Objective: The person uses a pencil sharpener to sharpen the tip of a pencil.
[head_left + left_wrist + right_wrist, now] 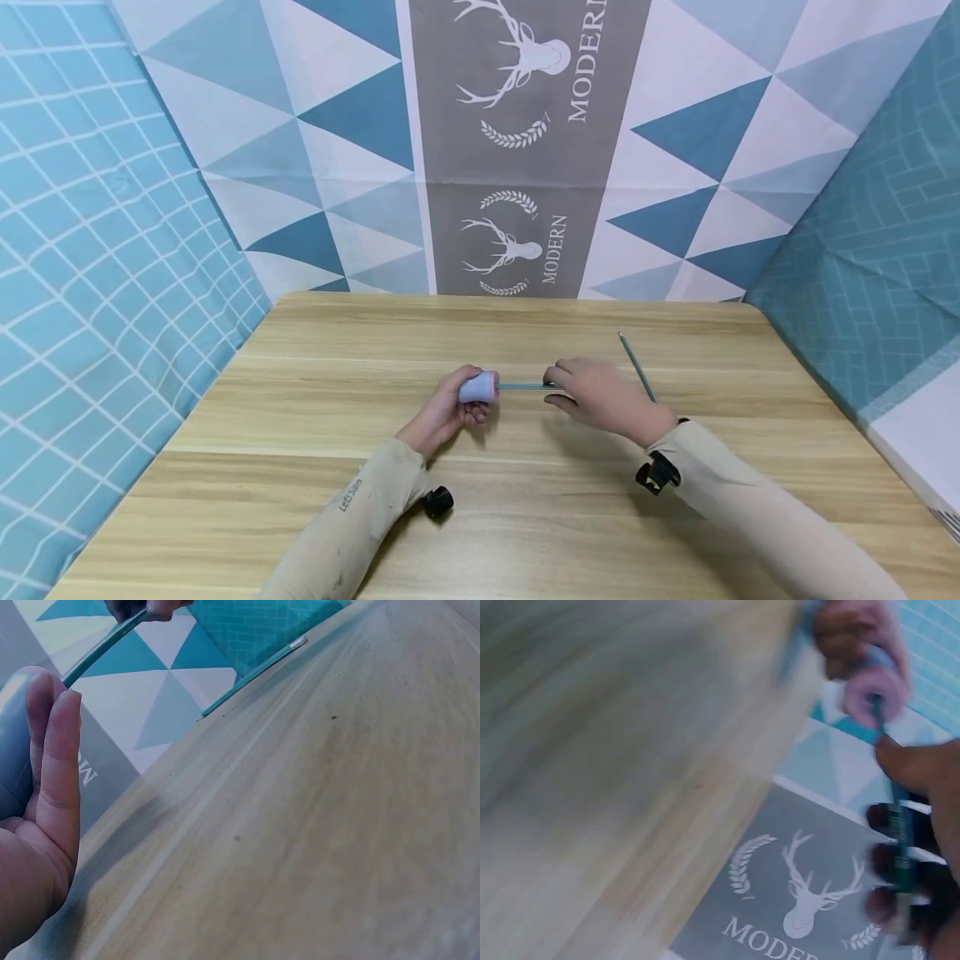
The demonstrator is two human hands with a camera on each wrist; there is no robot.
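Observation:
My left hand (448,407) grips a small rounded pencil sharpener (476,387), pale blue with a pink end that faces right. In the right wrist view, a dark hole shows in the middle of the pink end (893,684). A green pencil (523,386) runs level from that hole to my right hand (606,397), which pinches it between thumb and fingers. The pencil's far end, with a pale tip, lies along the fingers in the right wrist view. Both hands are raised over the wooden table, casting shadows on it.
A second green pencil (634,360) lies slantwise on the table (420,329), beyond my right hand and partly hidden by it. Patterned cloth (345,150) hangs behind the table and along both sides. A white box-like edge (918,446) stands at the right.

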